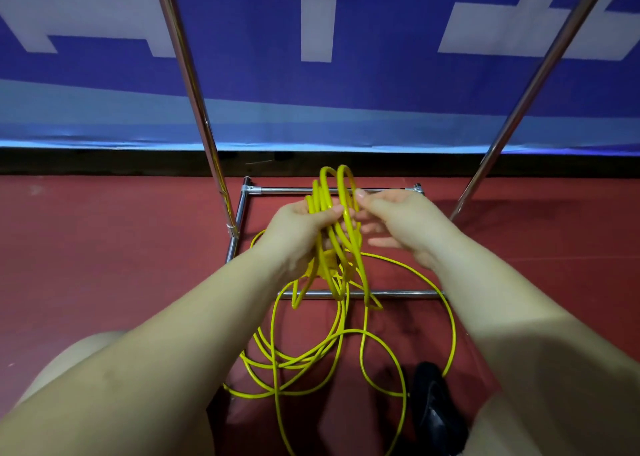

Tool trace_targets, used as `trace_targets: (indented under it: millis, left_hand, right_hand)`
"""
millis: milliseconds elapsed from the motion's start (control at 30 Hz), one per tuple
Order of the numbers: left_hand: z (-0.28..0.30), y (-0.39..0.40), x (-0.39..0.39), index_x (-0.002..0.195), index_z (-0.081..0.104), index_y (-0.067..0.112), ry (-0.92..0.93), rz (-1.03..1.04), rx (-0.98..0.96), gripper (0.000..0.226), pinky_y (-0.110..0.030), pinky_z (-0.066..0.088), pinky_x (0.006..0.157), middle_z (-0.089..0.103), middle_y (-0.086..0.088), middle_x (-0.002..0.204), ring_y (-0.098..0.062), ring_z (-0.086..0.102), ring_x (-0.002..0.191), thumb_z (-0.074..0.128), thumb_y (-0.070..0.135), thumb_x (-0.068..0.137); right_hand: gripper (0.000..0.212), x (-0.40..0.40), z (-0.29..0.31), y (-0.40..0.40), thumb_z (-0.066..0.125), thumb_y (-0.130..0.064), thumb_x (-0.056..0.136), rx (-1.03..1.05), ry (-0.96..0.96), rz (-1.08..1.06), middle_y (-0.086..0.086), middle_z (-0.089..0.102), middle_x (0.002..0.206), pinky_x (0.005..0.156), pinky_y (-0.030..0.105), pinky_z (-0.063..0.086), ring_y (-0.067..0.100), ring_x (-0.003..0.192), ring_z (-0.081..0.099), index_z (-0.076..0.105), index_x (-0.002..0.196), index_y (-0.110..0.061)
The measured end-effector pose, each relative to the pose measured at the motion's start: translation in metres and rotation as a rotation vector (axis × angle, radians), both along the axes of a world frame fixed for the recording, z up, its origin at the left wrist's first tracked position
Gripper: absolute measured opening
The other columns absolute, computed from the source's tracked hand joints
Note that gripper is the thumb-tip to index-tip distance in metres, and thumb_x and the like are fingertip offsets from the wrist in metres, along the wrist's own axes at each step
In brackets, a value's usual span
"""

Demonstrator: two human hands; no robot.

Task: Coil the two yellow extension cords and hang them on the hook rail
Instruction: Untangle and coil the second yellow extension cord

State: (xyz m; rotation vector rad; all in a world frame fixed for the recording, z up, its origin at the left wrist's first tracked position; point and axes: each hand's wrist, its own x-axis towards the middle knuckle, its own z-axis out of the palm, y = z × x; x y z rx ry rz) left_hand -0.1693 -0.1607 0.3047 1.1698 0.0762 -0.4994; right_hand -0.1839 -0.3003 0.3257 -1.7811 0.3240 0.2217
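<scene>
Floor [104, 247] here is dark red, with a blue-and-white banner [311, 74] along the back wall and a chrome rack [239, 213] standing in front of it. Left hand [301, 227] is clamped round a bunch of yellow cord [332, 220] loops held over the rack's base. Right hand [398, 220] has its fingers loose and spread beside the loops, and the rest of the cord sprawls on the floor by a black shoe [436, 407].

The blue banner [311, 74] bears large white shapes, cropped and not readable as text.

Two bare forearms fill the lower frame, no sleeves, watch or rings visible; left hand [304, 227] and right hand [398, 220] ungloved, a black shoe [437, 409] at lower right.
</scene>
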Motion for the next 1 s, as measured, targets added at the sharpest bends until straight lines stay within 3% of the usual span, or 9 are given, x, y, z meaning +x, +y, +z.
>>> trace_targets:
  millis: [67,167,233,400,533,633,767,900,1000]
  left_hand:
    - [0.002,0.005,0.007,0.086,0.062,0.003,0.052,0.085,-0.058,0.013,-0.029,0.057,0.056,0.069,-0.005,0.062,-0.014,0.066,0.052,0.051,0.002,0.093]
    - [0.001,0.011,0.014,0.09,0.061,0.003,0.073,0.146,-0.04,0.01,-0.029,0.058,0.059,0.07,-0.002,0.064,-0.011,0.066,0.056,0.052,0.004,0.093]
    - [0.0,0.012,0.015,0.086,0.06,0.004,0.076,0.171,-0.027,0.012,-0.028,0.057,0.059,0.07,-0.001,0.064,-0.01,0.066,0.056,0.052,0.003,0.094]
    - [0.0,0.016,0.018,0.092,0.063,0.0,0.095,0.183,-0.035,0.016,-0.023,0.057,0.059,0.069,-0.002,0.062,-0.008,0.064,0.052,0.05,0.009,0.096]
    - [0.007,0.02,0.02,0.088,0.059,0.01,0.119,0.144,-0.004,0.019,-0.021,0.053,0.052,0.072,0.005,0.066,-0.004,0.064,0.051,0.044,0.014,0.099]
    - [0.011,0.022,0.018,0.086,0.058,0.014,0.112,0.063,0.052,0.022,-0.024,0.044,0.056,0.073,0.004,0.071,-0.004,0.054,0.043,0.041,0.017,0.1]
    - [0.011,0.022,0.015,0.092,0.061,0.012,0.018,-0.021,0.139,0.02,-0.015,0.042,0.043,0.072,0.005,0.069,-0.003,0.049,0.04,0.042,0.017,0.1]
    - [0.009,0.02,0.013,0.093,0.06,0.01,-0.057,-0.117,0.143,0.019,-0.019,0.048,0.048,0.074,0.001,0.076,-0.006,0.058,0.048,0.043,0.015,0.1]
    - [0.006,0.016,0.008,0.095,0.058,0.009,-0.107,-0.2,0.174,0.016,-0.021,0.054,0.055,0.074,-0.001,0.079,-0.01,0.069,0.065,0.044,0.013,0.099]
  right_hand:
    - [0.028,-0.003,-0.005,0.001,0.063,-0.041,0.084,-0.21,-0.03,0.12,0.0,0.065,0.075,0.068,0.026,0.049,0.011,0.067,0.058,0.063,0.078,-0.014]
    - [0.02,-0.007,-0.014,0.004,0.075,-0.033,0.076,-0.429,-0.125,0.243,0.005,0.067,0.076,0.067,0.03,0.047,0.016,0.068,0.059,0.06,0.071,-0.021]
    - [0.021,-0.007,-0.017,0.006,0.075,-0.024,0.077,-0.476,-0.194,0.281,0.005,0.067,0.078,0.072,0.032,0.05,0.021,0.072,0.062,0.056,0.069,-0.025]
    - [0.02,-0.006,-0.016,0.008,0.065,-0.016,0.085,-0.524,-0.248,0.313,-0.008,0.054,0.068,0.064,0.023,0.042,0.007,0.061,0.051,0.051,0.075,-0.026]
    - [0.02,-0.002,-0.008,0.006,0.061,-0.01,0.087,-0.29,-0.274,0.121,0.001,0.061,0.069,0.059,0.028,0.051,0.014,0.059,0.065,0.053,0.075,-0.024]
    - [0.015,0.0,0.003,-0.003,0.061,-0.01,0.088,-0.068,-0.249,-0.065,-0.002,0.059,0.064,0.052,0.023,0.053,0.005,0.049,0.062,0.058,0.076,-0.018]
    - [0.013,0.0,0.009,-0.009,0.061,-0.011,0.089,0.125,-0.142,-0.167,-0.008,0.06,0.05,0.054,0.023,0.055,0.005,0.051,0.061,0.061,0.077,-0.015]
    - [0.009,0.001,0.008,-0.008,0.06,-0.011,0.089,0.334,-0.031,-0.211,0.001,0.06,0.07,0.047,0.019,0.052,0.009,0.059,0.059,0.059,0.08,-0.013]
    - [0.01,0.004,0.007,-0.007,0.058,-0.01,0.09,0.473,0.003,-0.238,0.002,0.058,0.071,0.047,0.018,0.052,0.009,0.054,0.059,0.057,0.081,-0.012]
